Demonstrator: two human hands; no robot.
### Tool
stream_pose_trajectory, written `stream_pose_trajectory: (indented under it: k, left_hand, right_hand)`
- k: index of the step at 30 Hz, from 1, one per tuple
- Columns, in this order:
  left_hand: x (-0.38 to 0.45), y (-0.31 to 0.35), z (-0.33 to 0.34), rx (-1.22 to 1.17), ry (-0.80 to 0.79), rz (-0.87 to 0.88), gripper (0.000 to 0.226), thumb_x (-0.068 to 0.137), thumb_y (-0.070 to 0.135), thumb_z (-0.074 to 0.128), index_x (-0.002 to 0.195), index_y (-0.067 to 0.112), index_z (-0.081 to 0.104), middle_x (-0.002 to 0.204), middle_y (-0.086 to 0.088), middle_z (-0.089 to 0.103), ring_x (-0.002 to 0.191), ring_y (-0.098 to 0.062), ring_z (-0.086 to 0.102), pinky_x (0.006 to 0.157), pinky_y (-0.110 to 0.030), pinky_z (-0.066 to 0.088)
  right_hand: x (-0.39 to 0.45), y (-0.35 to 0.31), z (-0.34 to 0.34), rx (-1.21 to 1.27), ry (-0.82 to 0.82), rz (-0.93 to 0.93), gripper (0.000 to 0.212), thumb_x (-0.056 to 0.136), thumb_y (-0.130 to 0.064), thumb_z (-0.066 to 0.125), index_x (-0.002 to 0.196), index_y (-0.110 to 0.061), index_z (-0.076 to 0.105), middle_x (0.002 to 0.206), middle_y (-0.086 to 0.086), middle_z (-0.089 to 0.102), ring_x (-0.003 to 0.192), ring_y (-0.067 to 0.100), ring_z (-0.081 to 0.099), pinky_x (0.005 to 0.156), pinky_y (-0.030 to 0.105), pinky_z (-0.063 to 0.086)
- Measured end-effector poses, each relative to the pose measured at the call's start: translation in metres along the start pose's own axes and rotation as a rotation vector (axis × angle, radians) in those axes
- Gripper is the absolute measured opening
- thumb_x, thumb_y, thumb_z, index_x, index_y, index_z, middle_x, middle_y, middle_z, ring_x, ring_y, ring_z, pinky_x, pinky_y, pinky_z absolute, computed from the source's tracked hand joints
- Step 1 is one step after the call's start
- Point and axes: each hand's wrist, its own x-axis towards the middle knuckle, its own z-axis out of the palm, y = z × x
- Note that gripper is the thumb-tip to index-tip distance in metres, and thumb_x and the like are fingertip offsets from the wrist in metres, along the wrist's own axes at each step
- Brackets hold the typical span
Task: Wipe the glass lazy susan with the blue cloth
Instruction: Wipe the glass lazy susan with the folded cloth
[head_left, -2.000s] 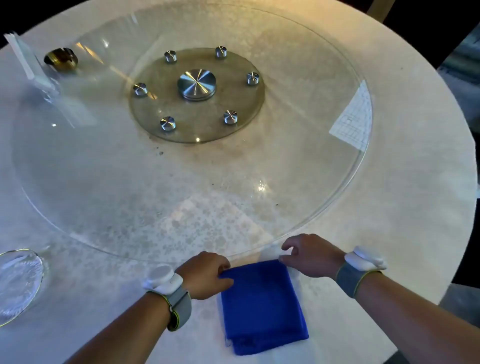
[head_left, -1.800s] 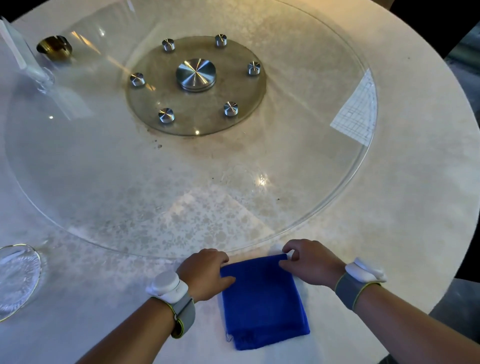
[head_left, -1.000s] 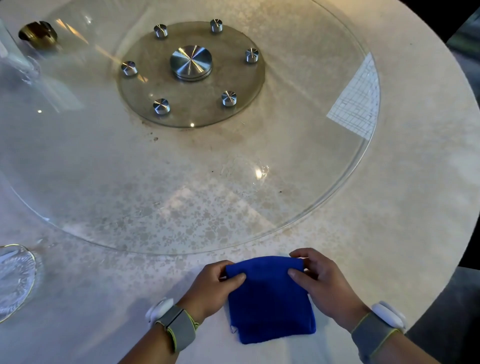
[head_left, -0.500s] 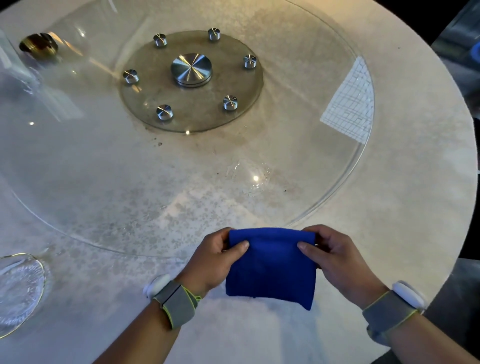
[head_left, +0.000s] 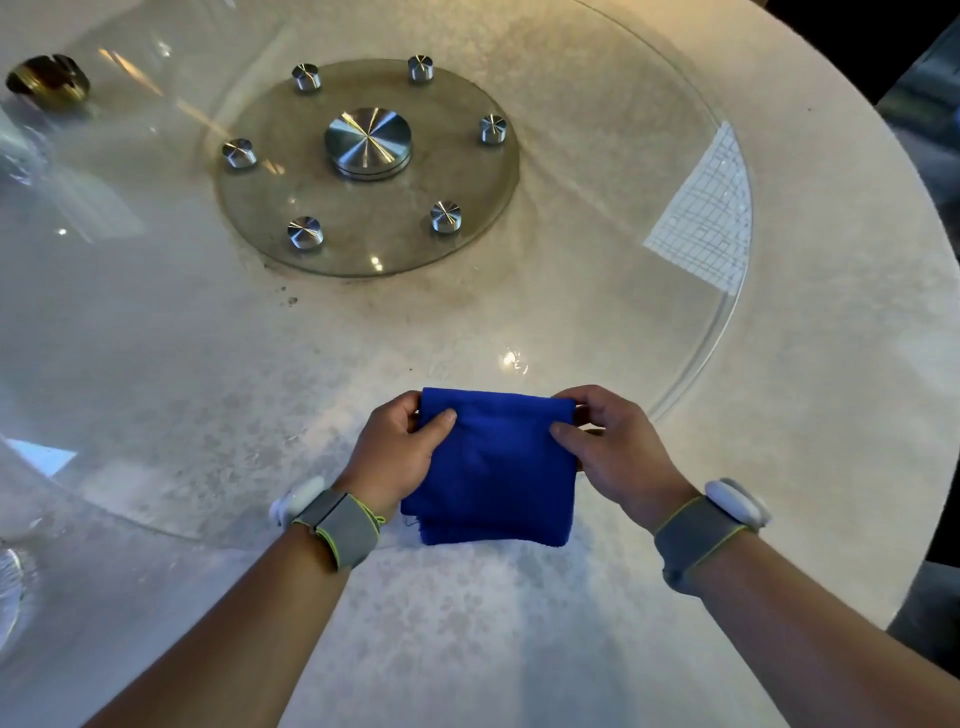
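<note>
The round clear glass lazy susan (head_left: 597, 332) lies unwiped; the folded blue cloth (head_left: 493, 467) hangs over its near edge, pinched by left hand (head_left: 395, 452) and right hand (head_left: 618, 452). Next, probably, press it flat.

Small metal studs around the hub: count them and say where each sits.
6, ringed around the central hub under the glass lazy susan: far left, far right, right, near right, near left, left. None seems hidden.
</note>
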Motion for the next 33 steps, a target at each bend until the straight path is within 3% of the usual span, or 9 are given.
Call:
stream_pose_trajectory:
  k: [4,9,14,16,19,21,25,30,33]
  left_hand:
    - [0.015,0.004,0.01,0.058,0.049,-0.018,0.008,0.09,0.022,0.064,0.097,0.021,0.069,0.097,0.0,0.075,0.091,-0.022,0.071,0.085,-0.045,0.058]
    - [0.026,0.008,0.014,0.117,0.102,-0.018,0.011,0.089,0.023,0.065,0.097,0.016,0.069,0.094,-0.002,0.075,0.089,-0.022,0.07,0.084,-0.045,0.058]
    - [0.037,0.013,0.013,0.228,0.16,0.016,0.011,0.087,0.027,0.066,0.093,0.018,0.069,0.09,0.002,0.074,0.086,-0.02,0.069,0.076,-0.038,0.058]
    - [0.04,0.014,0.011,0.283,0.173,0.039,0.008,0.086,0.028,0.067,0.09,0.021,0.069,0.087,0.005,0.073,0.084,-0.018,0.069,0.071,-0.032,0.056]
    - [0.042,0.013,0.009,0.374,0.185,0.061,0.01,0.085,0.029,0.067,0.094,0.025,0.066,0.089,0.01,0.071,0.088,-0.018,0.068,0.072,-0.029,0.054]
    - [0.039,0.012,0.005,0.446,0.183,0.099,0.035,0.086,0.028,0.068,0.119,0.022,0.061,0.107,0.006,0.067,0.103,-0.02,0.065,0.084,-0.031,0.053]
    - [0.014,0.005,-0.005,0.691,0.117,0.256,0.057,0.089,0.029,0.063,0.14,0.016,0.044,0.144,-0.001,0.049,0.13,-0.017,0.047,0.105,-0.025,0.035]
    - [-0.028,-0.032,-0.016,0.943,-0.109,0.326,0.065,0.092,0.038,0.055,0.149,0.015,0.031,0.158,0.004,0.027,0.143,-0.012,0.028,0.113,-0.02,0.017]
    - [-0.042,-0.048,-0.024,1.145,-0.125,0.39,0.067,0.092,0.051,0.043,0.147,0.015,0.033,0.156,0.001,0.032,0.14,-0.015,0.036,0.113,-0.031,0.022]
  right_hand:
    - [0.021,0.006,-0.004,-0.066,-0.009,-0.008,0.019,0.089,-0.013,0.065,0.095,-0.03,0.067,0.093,0.003,0.069,0.079,0.032,0.068,0.071,0.05,0.06]
    - [0.038,0.009,-0.004,-0.138,-0.004,-0.036,0.02,0.088,-0.017,0.065,0.094,-0.036,0.066,0.095,-0.001,0.069,0.081,0.023,0.066,0.076,0.042,0.059]
    - [0.047,0.006,-0.001,-0.269,0.0,-0.097,0.018,0.089,-0.019,0.064,0.102,-0.03,0.065,0.086,-0.009,0.065,0.071,0.007,0.059,0.061,0.011,0.046]
    - [0.048,0.004,0.001,-0.321,0.005,-0.134,0.018,0.089,-0.018,0.064,0.104,-0.028,0.065,0.084,-0.009,0.064,0.069,0.006,0.057,0.058,0.007,0.042]
    - [0.048,0.004,0.008,-0.411,0.045,-0.206,0.027,0.088,-0.016,0.064,0.114,-0.023,0.064,0.099,-0.004,0.064,0.078,0.011,0.059,0.071,0.02,0.048]
    - [0.046,0.006,0.012,-0.499,0.12,-0.263,0.04,0.088,-0.015,0.064,0.128,-0.018,0.058,0.123,0.001,0.058,0.102,0.019,0.059,0.089,0.026,0.048]
    - [0.027,0.007,0.029,-0.685,0.153,-0.375,0.049,0.09,-0.021,0.058,0.138,-0.012,0.05,0.15,0.011,0.042,0.138,0.029,0.037,0.114,0.035,0.027]
    - [0.006,0.019,0.078,-0.863,0.03,-0.46,0.055,0.092,-0.038,0.044,0.14,-0.014,0.049,0.156,0.011,0.036,0.145,0.032,0.027,0.118,0.046,0.018]
    - [0.009,0.028,0.096,-0.971,0.025,-0.42,0.059,0.093,-0.047,0.04,0.147,-0.02,0.041,0.16,0.004,0.029,0.148,0.028,0.02,0.12,0.05,0.014]
